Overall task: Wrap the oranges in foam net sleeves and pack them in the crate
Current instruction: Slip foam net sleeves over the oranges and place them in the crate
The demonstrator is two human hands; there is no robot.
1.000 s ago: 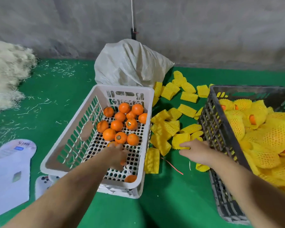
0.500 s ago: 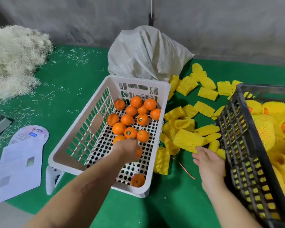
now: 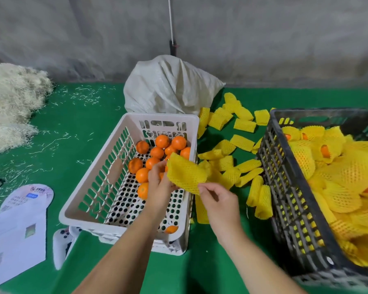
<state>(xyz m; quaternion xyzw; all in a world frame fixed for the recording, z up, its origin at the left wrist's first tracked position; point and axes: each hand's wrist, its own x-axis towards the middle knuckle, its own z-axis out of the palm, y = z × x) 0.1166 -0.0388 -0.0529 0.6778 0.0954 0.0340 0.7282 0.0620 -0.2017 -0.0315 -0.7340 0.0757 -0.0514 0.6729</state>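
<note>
A white slotted crate (image 3: 98, 185) holds several bare oranges (image 3: 156, 152) at its far end and one orange (image 3: 170, 229) by its near wall. Above the crate's right side, my left hand (image 3: 159, 183) grips an orange that is mostly hidden by its fingers. My right hand (image 3: 219, 200) pinches the lower edge of a yellow foam net sleeve (image 3: 185, 174), which touches the left hand. The dark crate (image 3: 285, 187) on the right is filled with oranges wrapped in yellow sleeves (image 3: 338, 172).
Loose yellow sleeves (image 3: 238, 158) lie scattered on the green mat between the two crates. A white sack (image 3: 170, 85) stands behind the white crate. A pale fibre pile (image 3: 11, 102) lies at far left, papers (image 3: 17, 230) at near left, and a white controller (image 3: 61, 245) beside them.
My left hand has lifted an orange out of the white crate. My right hand picked a sleeve off the mat and brought it left to meet the orange.
</note>
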